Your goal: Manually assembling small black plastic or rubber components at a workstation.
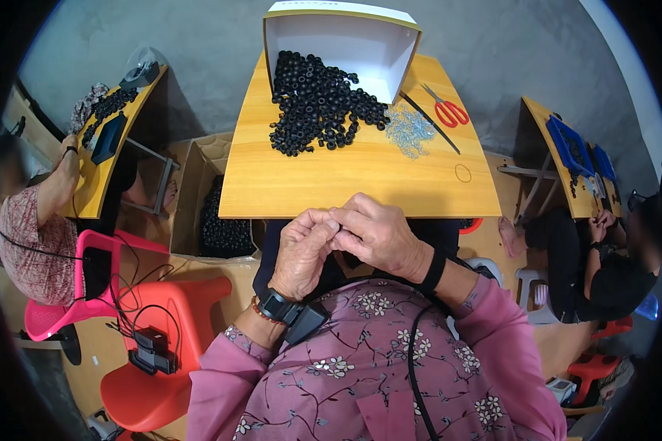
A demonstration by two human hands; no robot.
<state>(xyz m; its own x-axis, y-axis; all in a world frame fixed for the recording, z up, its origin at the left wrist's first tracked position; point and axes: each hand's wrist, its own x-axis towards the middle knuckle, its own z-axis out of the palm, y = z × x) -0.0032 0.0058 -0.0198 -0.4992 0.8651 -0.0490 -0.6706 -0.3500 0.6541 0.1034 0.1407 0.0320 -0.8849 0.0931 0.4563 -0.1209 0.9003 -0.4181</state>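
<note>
Just off the near edge of the wooden table (pixel 360 187), my left hand (pixel 301 246) and my right hand (pixel 386 237) meet with their fingertips pinched together. A small dark bit shows between them, mostly covered by the fingers, so its kind cannot be made out. A heap of small black ring-like pieces (pixel 312 106) spills over the tabletop from a box (pixel 382 44) lying on its side. Right of the heap lie a scatter of small clear pieces (pixel 410 132), a thin black rod (pixel 440 131), scissors (pixel 450 112) with red handles and a thin loop (pixel 463 173).
A carton (pixel 191 213) of black pieces stands on the floor at the left. An orange-red chair (pixel 158 367) holding black devices and cables is at lower left. One person (pixel 33 235) sits at a left table, another (pixel 610 257) at a right table with blue trays (pixel 566 143).
</note>
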